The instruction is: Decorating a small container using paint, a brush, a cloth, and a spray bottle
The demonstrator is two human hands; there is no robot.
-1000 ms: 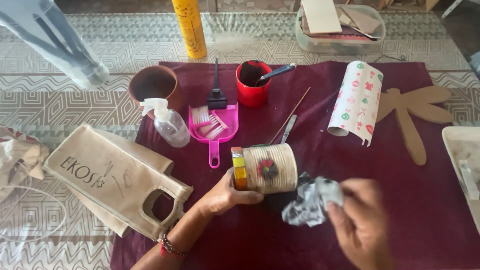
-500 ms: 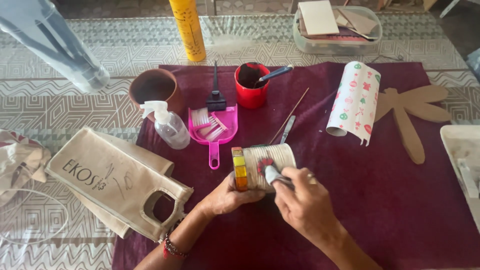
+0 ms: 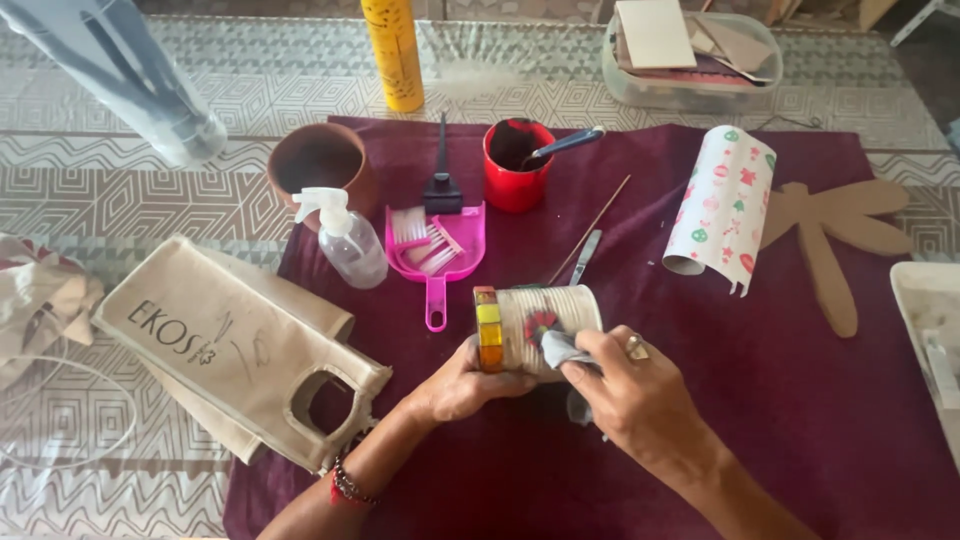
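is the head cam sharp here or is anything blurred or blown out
Head view: mostly sharp under soft, even light, with no hard shadows or blown-out patches. The can, left hand and right hand are crisp. The pale blue-grey object at top left looks soft and smeared, likely too close to the lens. Slight wide-angle bowing shows at the table's edges.

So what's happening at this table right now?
A person is working on a ribbed tin can with a yellow-orange band, lying on its side on a dark maroon cloth. The left hand steadies it from below while the right hand presses a crumpled grey rag against a red flower motif on its side. A pink dustpan with brushes, a red cup and a clear spray bottle sit behind.
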